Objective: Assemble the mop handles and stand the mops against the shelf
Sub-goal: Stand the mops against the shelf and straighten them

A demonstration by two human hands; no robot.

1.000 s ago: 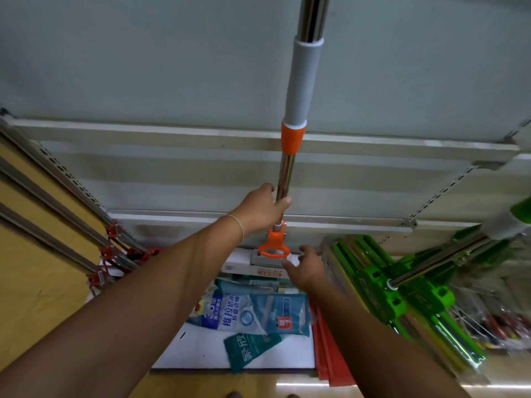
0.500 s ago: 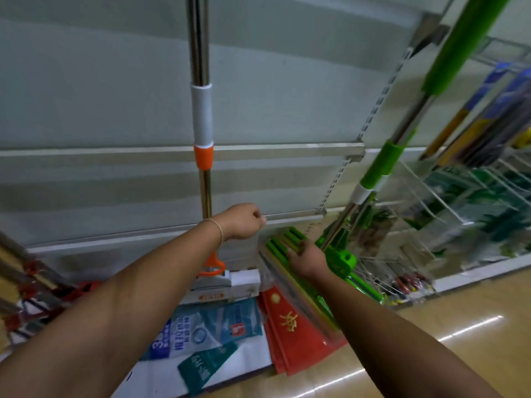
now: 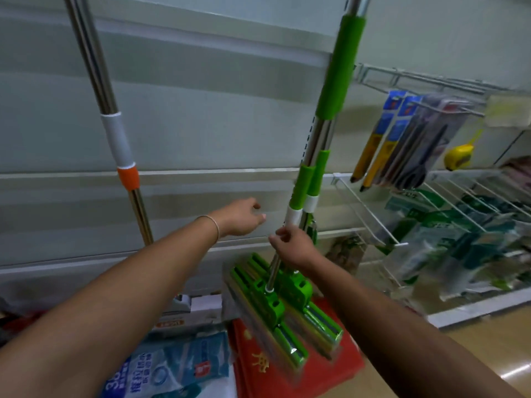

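Leaning mops on grey shelf [image 3: 201,133] | wire racks [image 3: 448,202] right | wood floor [image 3: 488,349]

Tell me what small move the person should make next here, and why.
Probably bring the free left hand across to the green-sleeved steel mop handle that the right hand already grips just below its white collar. The left hand hangs open in mid-air, clear of the orange-collared steel mop handle, which leans on the grey shelf untouched, so two hands could steady the green one.
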